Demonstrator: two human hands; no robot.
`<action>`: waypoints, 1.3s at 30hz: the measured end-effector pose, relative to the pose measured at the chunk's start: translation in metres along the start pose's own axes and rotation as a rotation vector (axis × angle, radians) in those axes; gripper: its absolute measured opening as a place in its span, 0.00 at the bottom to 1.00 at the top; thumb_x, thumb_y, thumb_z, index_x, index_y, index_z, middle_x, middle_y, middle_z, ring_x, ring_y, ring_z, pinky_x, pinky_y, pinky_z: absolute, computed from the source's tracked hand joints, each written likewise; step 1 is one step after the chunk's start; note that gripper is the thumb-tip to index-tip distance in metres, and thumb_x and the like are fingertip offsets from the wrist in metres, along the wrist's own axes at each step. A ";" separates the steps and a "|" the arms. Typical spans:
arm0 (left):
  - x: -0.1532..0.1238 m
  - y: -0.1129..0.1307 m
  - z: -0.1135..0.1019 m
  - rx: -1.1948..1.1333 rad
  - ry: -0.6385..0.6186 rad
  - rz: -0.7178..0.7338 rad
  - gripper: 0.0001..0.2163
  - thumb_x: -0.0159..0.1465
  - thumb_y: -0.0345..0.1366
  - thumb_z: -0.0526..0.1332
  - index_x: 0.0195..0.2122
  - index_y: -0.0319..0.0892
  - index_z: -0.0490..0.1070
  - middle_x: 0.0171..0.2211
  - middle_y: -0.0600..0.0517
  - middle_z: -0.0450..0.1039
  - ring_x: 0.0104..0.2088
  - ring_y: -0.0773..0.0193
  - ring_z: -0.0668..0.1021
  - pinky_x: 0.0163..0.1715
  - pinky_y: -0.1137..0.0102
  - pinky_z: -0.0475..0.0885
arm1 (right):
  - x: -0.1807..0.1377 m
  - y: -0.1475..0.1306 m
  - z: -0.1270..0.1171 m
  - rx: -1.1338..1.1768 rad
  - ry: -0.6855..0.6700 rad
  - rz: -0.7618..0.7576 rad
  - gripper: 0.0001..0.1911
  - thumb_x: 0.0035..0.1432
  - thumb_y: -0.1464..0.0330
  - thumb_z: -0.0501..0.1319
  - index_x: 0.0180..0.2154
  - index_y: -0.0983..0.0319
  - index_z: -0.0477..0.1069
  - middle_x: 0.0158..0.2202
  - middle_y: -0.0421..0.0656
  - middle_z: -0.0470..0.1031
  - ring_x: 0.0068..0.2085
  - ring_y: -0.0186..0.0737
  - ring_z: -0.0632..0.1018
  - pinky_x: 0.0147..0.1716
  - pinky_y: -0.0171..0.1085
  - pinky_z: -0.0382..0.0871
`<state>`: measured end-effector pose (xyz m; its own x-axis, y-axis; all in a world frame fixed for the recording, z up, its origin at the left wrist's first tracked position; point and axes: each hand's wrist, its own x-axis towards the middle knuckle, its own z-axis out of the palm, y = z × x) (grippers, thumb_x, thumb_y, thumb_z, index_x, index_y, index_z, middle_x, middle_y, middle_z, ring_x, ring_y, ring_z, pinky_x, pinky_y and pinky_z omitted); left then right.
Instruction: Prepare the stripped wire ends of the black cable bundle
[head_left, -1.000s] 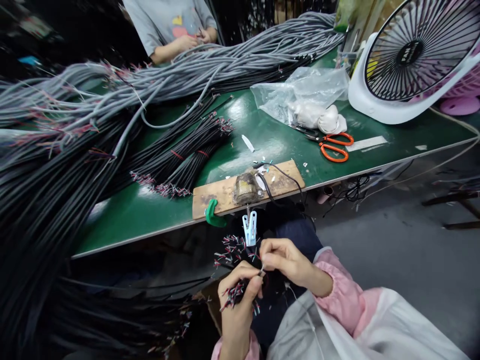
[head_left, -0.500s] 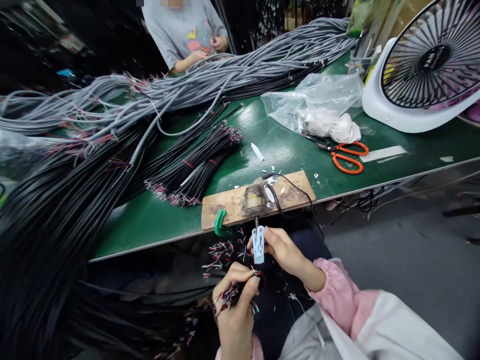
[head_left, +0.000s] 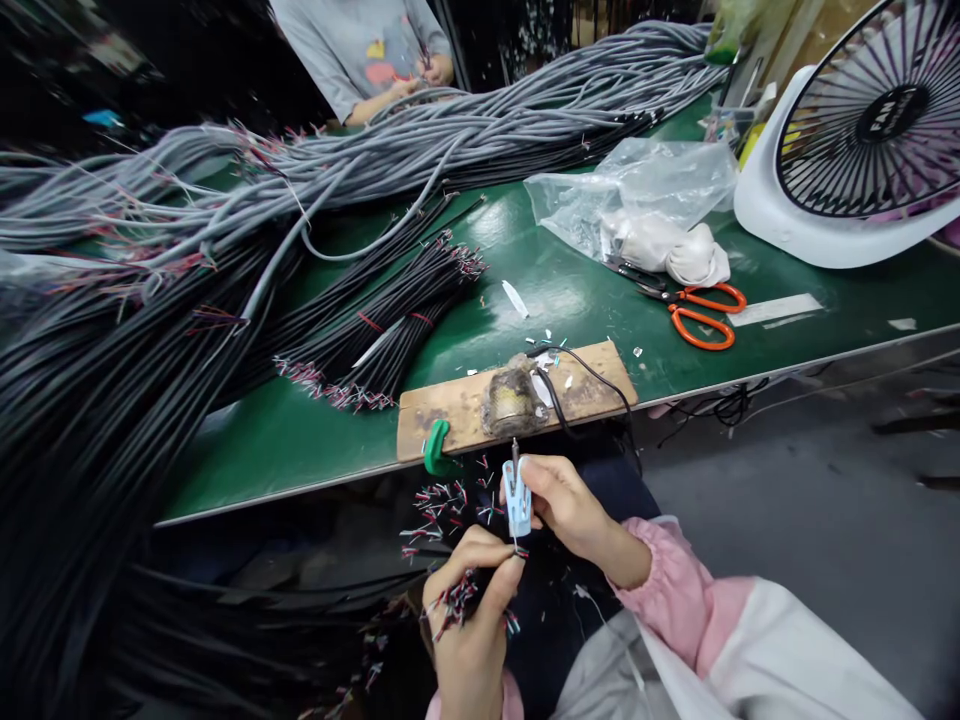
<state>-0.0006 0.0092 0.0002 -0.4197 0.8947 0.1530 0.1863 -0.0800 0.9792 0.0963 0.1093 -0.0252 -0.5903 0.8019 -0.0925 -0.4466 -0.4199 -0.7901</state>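
Note:
In my right hand (head_left: 566, 510) is a light-blue plastic clip-shaped tool (head_left: 517, 500), pinched between thumb and fingers. A thin metal tip (head_left: 515, 450) shows at the tool's upper end, just below the board's edge. My left hand (head_left: 472, 610) is closed around several black cables with red, white and green wire ends (head_left: 455, 600). Its thumb and forefinger pinch one cable end (head_left: 519, 552), and a thin pale wire runs from there up to the blue tool's lower end. The rest of the cables in my left palm is hidden.
A wooden board (head_left: 442, 415) with a round mesh-wrapped device (head_left: 512, 400) is held by a green clamp (head_left: 436, 447). Around it on the green table lie black cable bundles (head_left: 382, 340), grey cables (head_left: 390, 150), orange-handled scissors (head_left: 705, 315), a plastic bag (head_left: 637, 180) and a fan (head_left: 810, 200). A co-worker (head_left: 375, 50) sits opposite.
The blue tool has come down closer to my left fingertips and its arms look closer together. A pale wire now spans from the pinched cable end to it. The view has shifted slightly.

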 end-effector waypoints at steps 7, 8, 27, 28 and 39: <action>-0.017 0.002 -0.007 0.054 0.043 -0.030 0.05 0.59 0.30 0.70 0.27 0.44 0.78 0.24 0.56 0.73 0.24 0.66 0.74 0.25 0.73 0.69 | -0.044 -0.001 -0.015 -0.374 0.027 -0.300 0.22 0.65 0.55 0.63 0.26 0.63 0.74 0.24 0.43 0.74 0.24 0.35 0.71 0.24 0.34 0.66; -0.020 0.000 -0.008 0.061 0.046 -0.033 0.05 0.59 0.30 0.70 0.27 0.44 0.78 0.24 0.56 0.73 0.25 0.66 0.74 0.26 0.73 0.69 | -0.051 -0.002 -0.016 -0.438 0.042 -0.374 0.18 0.66 0.58 0.62 0.27 0.63 0.76 0.25 0.44 0.75 0.26 0.36 0.73 0.25 0.35 0.67; -0.033 0.002 -0.013 0.149 -0.271 -0.101 0.06 0.61 0.27 0.69 0.28 0.44 0.79 0.24 0.56 0.74 0.24 0.66 0.75 0.26 0.73 0.68 | -0.066 -0.022 -0.021 -0.939 -0.173 -0.542 0.10 0.68 0.69 0.61 0.33 0.65 0.74 0.30 0.45 0.76 0.31 0.38 0.74 0.30 0.36 0.68; -0.034 0.001 -0.013 0.144 -0.278 -0.114 0.06 0.61 0.27 0.69 0.28 0.44 0.79 0.24 0.56 0.74 0.24 0.66 0.75 0.26 0.73 0.68 | -0.066 -0.022 -0.022 -0.891 -0.147 -0.483 0.11 0.68 0.68 0.61 0.33 0.64 0.74 0.29 0.45 0.76 0.30 0.37 0.74 0.29 0.35 0.68; -0.039 -0.003 -0.010 0.078 -0.220 -0.212 0.06 0.61 0.29 0.69 0.28 0.44 0.80 0.24 0.57 0.73 0.25 0.67 0.74 0.26 0.74 0.66 | -0.081 -0.008 -0.031 -0.758 -0.106 -0.459 0.15 0.65 0.59 0.66 0.38 0.66 0.80 0.31 0.48 0.81 0.32 0.39 0.78 0.33 0.36 0.73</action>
<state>0.0065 -0.0293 -0.0074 -0.2554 0.9622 -0.0946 0.1861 0.1450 0.9718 0.1686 0.0613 -0.0302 -0.5384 0.7627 0.3584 -0.1117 0.3570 -0.9274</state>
